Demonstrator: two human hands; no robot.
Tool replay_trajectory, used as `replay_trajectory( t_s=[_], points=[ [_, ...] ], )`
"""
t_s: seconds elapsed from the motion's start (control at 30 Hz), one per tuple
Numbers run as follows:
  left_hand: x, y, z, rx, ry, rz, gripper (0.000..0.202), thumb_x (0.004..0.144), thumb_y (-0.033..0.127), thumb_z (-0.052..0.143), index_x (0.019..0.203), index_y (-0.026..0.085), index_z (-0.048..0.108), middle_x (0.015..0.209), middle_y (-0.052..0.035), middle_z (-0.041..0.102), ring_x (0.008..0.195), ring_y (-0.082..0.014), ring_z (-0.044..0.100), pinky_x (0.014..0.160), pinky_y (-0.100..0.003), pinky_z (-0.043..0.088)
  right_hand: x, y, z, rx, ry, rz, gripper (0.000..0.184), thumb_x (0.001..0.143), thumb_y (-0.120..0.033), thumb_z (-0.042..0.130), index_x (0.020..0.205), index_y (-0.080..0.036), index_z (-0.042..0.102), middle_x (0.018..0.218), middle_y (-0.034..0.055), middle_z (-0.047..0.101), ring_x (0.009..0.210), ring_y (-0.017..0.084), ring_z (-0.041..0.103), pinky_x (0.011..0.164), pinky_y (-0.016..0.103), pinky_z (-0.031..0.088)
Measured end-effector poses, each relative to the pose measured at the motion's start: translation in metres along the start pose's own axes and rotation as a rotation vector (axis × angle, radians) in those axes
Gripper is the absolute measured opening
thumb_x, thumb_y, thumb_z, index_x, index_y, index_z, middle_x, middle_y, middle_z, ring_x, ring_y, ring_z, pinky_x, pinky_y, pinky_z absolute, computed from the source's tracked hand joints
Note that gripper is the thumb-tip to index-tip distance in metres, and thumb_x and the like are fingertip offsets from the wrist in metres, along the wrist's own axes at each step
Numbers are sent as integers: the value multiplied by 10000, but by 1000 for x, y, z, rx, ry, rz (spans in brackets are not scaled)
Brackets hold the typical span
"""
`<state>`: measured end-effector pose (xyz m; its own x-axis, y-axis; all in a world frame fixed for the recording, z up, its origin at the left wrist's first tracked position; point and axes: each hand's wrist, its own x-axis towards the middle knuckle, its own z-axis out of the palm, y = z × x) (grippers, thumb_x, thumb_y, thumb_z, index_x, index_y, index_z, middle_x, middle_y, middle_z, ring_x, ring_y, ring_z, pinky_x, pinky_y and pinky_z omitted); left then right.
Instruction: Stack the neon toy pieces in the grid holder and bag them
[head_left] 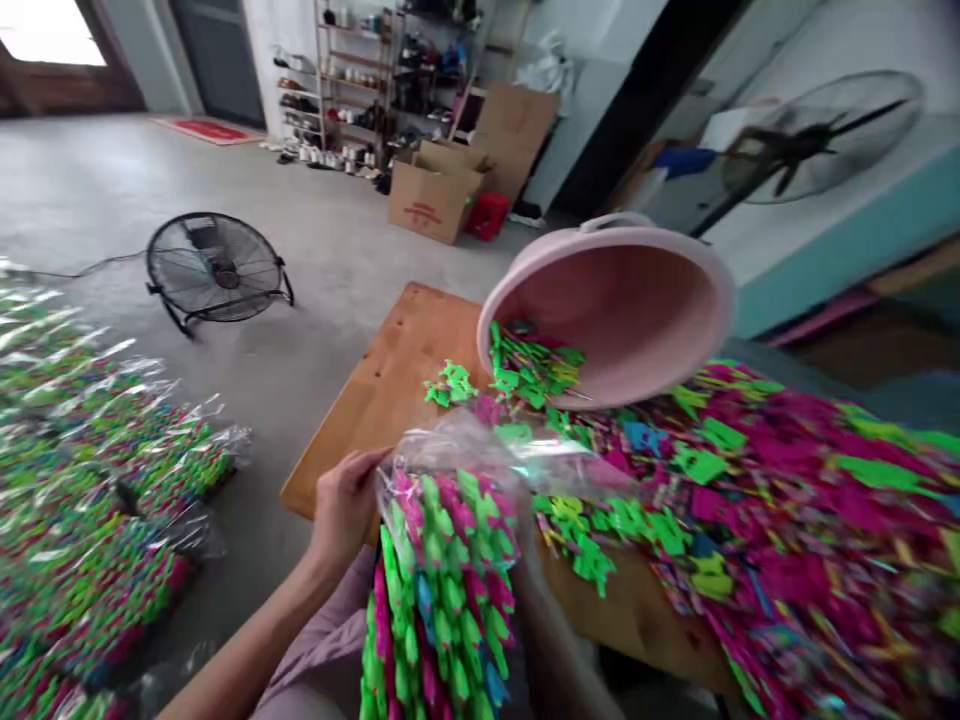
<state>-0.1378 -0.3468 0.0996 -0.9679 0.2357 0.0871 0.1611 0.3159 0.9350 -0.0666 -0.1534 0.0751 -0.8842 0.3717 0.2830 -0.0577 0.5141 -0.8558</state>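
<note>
A thick bundle of bright green, pink and blue plastic pieces [442, 620] stands in front of my lap, its pieces lined up in rows. Clear plastic bag film [450, 445] covers its top end and trails off to the right. At the bundle's upper left, my left hand [345, 505] pinches the bag's edge between thumb and fingers. On the other side is my right hand [527, 525], pressed near the bundle and blurred; film and the bundle hide its fingers.
A tilted pink tub [660, 300] with green pieces inside lies on the wooden table [397, 350]. Loose colourful pieces [810, 500] are heaped at right. Many bagged bundles [97, 490] cover the left floor. A floor fan [221, 268] and a cardboard box [431, 200] stand beyond.
</note>
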Motion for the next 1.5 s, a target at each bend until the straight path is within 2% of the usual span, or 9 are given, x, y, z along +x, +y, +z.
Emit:
replay_trajectory(
  t_s=[0.07,0.17,0.3,0.6,0.83,0.97,1.13,1.3,1.5],
  points=[
    [-21,-18,-9,147,-93,33,267,830,249,502,777,175,754,636,-8,691,581,-151,632,559,-223,452,-20,-1,-9,-33,22,60,259,881,-281,468,704,-212,645,618,11,607,559,177,522,484,277,436],
    [-51,-43,-13,231,-169,115,294,864,290,487,976,209,747,756,-20,745,623,-159,679,572,-214,484,-52,0,-11,-115,-23,119,195,798,-194,489,667,-204,633,557,-6,568,522,166,509,476,254,404],
    [-57,-54,-4,328,-134,168,315,903,323,446,943,221,742,855,-50,748,691,-162,694,606,-219,504,-65,7,-3,-195,-1,63,214,757,-127,481,764,-208,679,870,58,662,711,187,616,612,265,489],
    [-65,-52,-7,317,-181,233,175,909,334,480,887,248,631,626,51,697,443,-91,607,458,-156,415,-85,0,-17,-158,-52,-21,168,880,-181,507,750,-206,610,812,43,566,715,167,589,617,256,512],
    [-40,-36,6,519,-137,424,336,950,297,399,629,221,464,435,73,460,339,-66,450,403,-175,302,-60,-1,-24,-104,215,-24,82,914,-217,524,858,-214,584,767,23,621,645,143,624,571,228,526],
    [-25,-18,8,540,-33,616,223,941,292,480,754,212,570,552,44,616,450,-70,572,484,-157,397,-60,2,-28,-227,123,-108,137,941,-194,485,845,-226,578,653,-9,593,554,131,598,529,223,485],
    [-27,-20,-9,431,-64,960,159,886,101,544,1019,166,601,687,-23,698,567,-108,638,623,-194,498,-68,5,-40,-415,162,-486,214,922,-126,495,1064,-243,604,831,53,690,722,181,668,642,284,526],
    [-39,-29,-48,434,-306,1115,298,933,121,397,1160,140,590,871,-121,753,863,-201,715,800,-294,555,-76,-8,-59,-460,-56,-646,180,910,-136,543,1014,-258,625,738,18,662,623,144,612,567,272,456],
    [-72,-30,-67,483,-356,1057,160,902,146,480,998,178,604,689,-48,705,617,-149,665,604,-243,501,-91,-28,-64,-441,-400,-708,174,959,-192,473,882,-250,618,620,-20,594,542,125,539,506,280,377]
  ],
)
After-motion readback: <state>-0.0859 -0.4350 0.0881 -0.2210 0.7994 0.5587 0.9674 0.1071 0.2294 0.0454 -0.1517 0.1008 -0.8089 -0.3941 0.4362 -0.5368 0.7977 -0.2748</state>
